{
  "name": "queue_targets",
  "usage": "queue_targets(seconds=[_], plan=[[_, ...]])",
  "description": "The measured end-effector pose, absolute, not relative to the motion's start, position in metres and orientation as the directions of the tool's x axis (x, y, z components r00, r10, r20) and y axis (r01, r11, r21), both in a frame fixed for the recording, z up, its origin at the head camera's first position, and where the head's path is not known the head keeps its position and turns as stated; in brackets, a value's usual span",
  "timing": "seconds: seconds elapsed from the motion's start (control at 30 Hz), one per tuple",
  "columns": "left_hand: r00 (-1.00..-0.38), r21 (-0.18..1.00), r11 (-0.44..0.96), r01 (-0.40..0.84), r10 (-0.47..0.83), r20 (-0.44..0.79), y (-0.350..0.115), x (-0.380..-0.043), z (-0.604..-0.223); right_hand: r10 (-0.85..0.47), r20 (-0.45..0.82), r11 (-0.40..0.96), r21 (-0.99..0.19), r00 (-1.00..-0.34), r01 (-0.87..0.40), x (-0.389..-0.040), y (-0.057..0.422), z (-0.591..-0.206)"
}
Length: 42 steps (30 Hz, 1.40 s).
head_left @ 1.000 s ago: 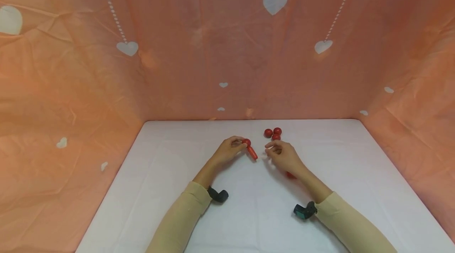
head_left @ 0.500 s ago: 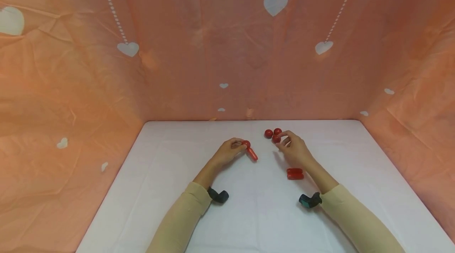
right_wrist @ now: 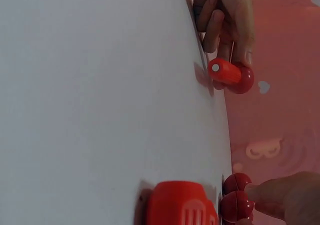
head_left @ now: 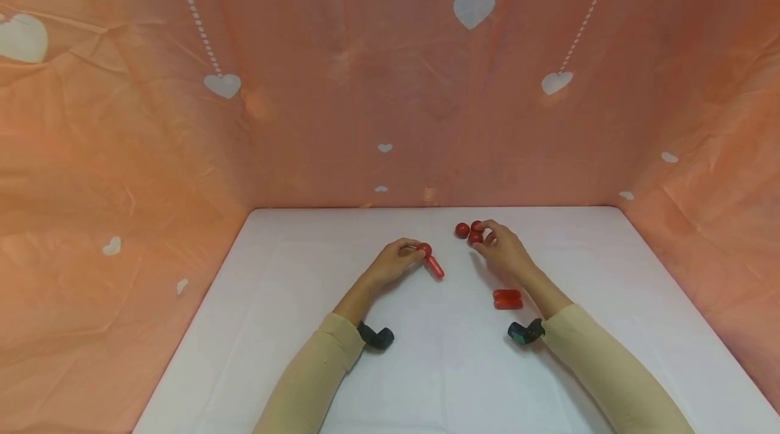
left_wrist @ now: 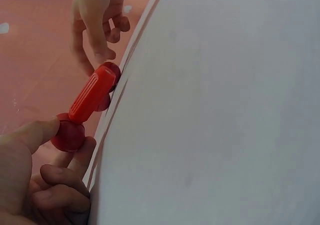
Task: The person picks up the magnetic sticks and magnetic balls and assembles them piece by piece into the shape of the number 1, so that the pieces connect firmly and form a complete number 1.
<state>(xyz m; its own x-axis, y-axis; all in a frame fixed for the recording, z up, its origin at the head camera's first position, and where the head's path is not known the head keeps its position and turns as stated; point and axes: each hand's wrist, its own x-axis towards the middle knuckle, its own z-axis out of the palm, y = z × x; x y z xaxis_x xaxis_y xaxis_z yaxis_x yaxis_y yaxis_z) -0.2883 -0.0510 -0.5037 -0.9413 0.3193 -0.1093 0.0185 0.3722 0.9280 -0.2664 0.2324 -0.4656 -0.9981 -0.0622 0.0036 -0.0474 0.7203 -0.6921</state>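
Observation:
In the head view my left hand (head_left: pixel 393 263) pinches a red ball (head_left: pixel 424 249) between thumb and fingers. A short red rod (head_left: pixel 435 267) sticks out from that ball, angled toward the near right; its ridged side (left_wrist: pixel 93 95) shows in the left wrist view and its pale round end (right_wrist: pixel 215 68) in the right one. Farther back, my right hand (head_left: pixel 507 256) has thumb and fingertips around the nearest red ball (head_left: pixel 475 238) of a cluster. Two more red balls, one at the left (head_left: pixel 462 230) and one behind (head_left: pixel 477 225), sit against it.
Two red rods (head_left: pixel 508 299) lie side by side on the white table (head_left: pixel 426 366), beneath the right forearm's left side. An orange cloth (head_left: pixel 390 82) with pale hearts rises behind and at both sides. Dark wrist cameras (head_left: pixel 525 332) sit at both cuffs.
My right hand has moved back and right from beside the held rod to the ball cluster, uncovering the two lying rods. My left hand keeps its pinch on the ball in nearly the same place.

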Motion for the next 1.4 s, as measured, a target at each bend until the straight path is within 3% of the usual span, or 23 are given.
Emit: queue_targets(seconds=[0.53, 1.4], plan=[[-0.935, 0.915, 0.398, 0.067, 0.345, -0.081, -0.049, -0.291, -0.508, -0.057, 0.023, 0.791, -0.609, -0.998, -0.059, -0.276, 0.235, -0.47], [-0.94, 0.922, 0.388, -0.014, 0.31, -0.144, -0.05, -0.29, -0.506, -0.021, -0.034, 0.753, -0.658, -0.999, 0.007, -0.265, 0.231, -0.472]])
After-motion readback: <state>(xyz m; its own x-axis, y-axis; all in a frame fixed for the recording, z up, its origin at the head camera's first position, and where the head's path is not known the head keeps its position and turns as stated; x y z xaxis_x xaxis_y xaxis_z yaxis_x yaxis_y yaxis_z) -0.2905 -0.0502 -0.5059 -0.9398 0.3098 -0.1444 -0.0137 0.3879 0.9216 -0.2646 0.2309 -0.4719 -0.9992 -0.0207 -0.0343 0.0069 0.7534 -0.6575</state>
